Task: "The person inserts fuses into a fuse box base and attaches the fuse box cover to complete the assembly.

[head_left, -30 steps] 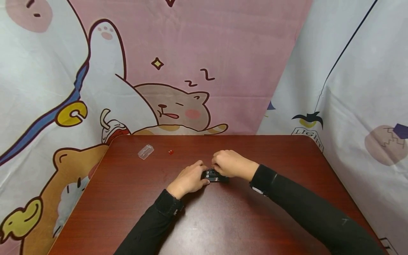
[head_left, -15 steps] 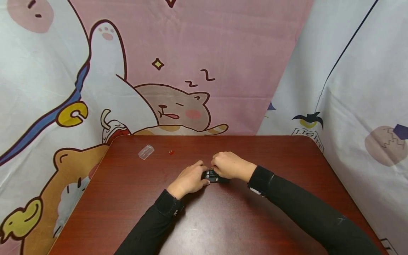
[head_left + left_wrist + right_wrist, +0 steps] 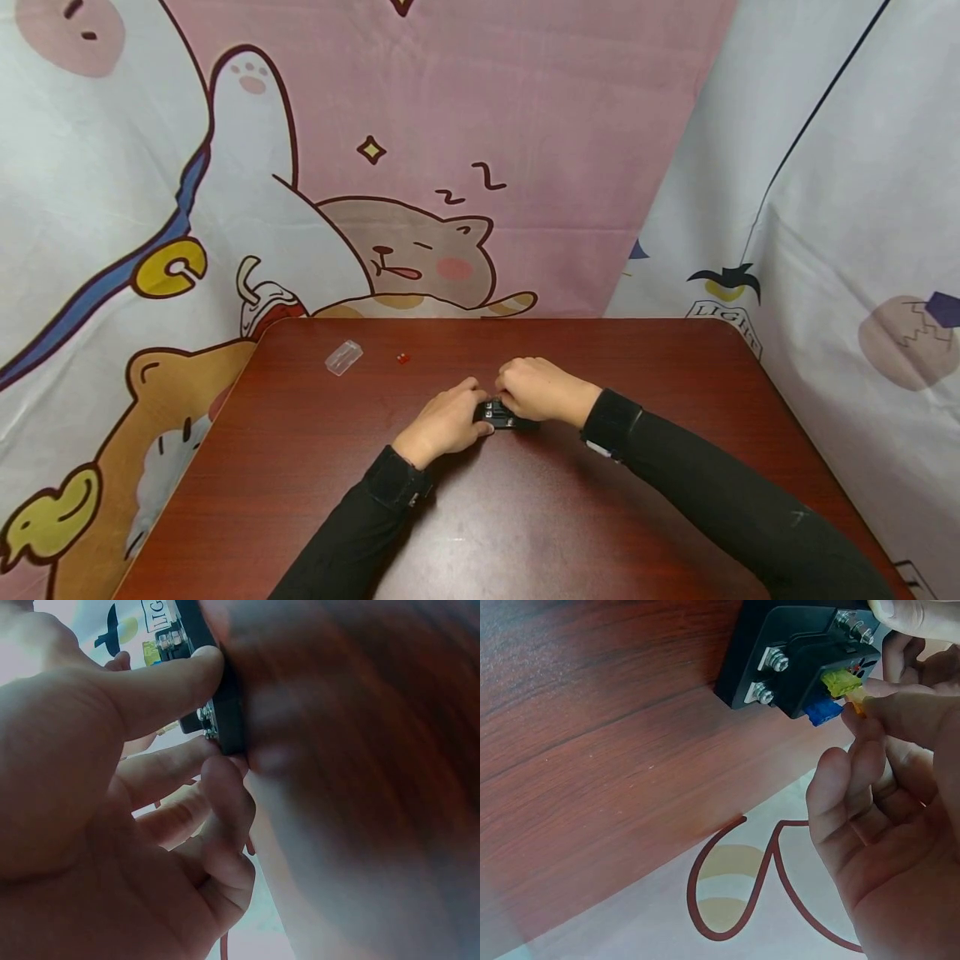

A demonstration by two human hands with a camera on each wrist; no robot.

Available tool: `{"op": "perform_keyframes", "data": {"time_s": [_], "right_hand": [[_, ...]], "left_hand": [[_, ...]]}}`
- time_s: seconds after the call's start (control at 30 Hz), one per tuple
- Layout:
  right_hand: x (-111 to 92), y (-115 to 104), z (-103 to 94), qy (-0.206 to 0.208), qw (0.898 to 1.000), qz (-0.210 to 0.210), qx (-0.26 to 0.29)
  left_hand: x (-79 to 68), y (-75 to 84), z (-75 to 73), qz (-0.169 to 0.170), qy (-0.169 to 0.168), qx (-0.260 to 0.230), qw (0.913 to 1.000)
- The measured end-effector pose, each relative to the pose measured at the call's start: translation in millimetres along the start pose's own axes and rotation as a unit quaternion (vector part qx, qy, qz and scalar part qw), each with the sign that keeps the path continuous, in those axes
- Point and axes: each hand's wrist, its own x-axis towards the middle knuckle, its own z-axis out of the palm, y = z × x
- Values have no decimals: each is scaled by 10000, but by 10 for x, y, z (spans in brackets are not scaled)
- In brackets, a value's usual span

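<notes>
A black fuse block (image 3: 498,415) with screw terminals lies on the table between both hands. My left hand (image 3: 442,423) grips its left end; in the left wrist view the thumb lies along the block's edge (image 3: 231,712), with fingers at its end. My right hand (image 3: 551,390) is over the block's other side. In the right wrist view its thumb and index finger pinch a small orange blade fuse (image 3: 858,703) at the block. Next to that, a yellow-green blade fuse (image 3: 841,682) and a blue blade fuse (image 3: 823,712) stand in the block.
A clear plastic cover (image 3: 343,357) lies at the back left of the brown table (image 3: 480,525). A small red piece (image 3: 402,358) lies to its right. A cartoon-printed cloth (image 3: 562,125) hangs behind the table.
My right hand has shifted slightly left over the block. The left hand keeps its grip, and the cover and red piece have stayed put.
</notes>
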Motion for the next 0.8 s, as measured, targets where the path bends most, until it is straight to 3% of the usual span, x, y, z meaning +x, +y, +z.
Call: {"op": "perform_keyframes", "data": {"time_s": [0.8], "right_hand": [[33,5,-16,-45,9996,2,292]], "left_hand": [[-8,15,-21,49,40,-152,9999]]}}
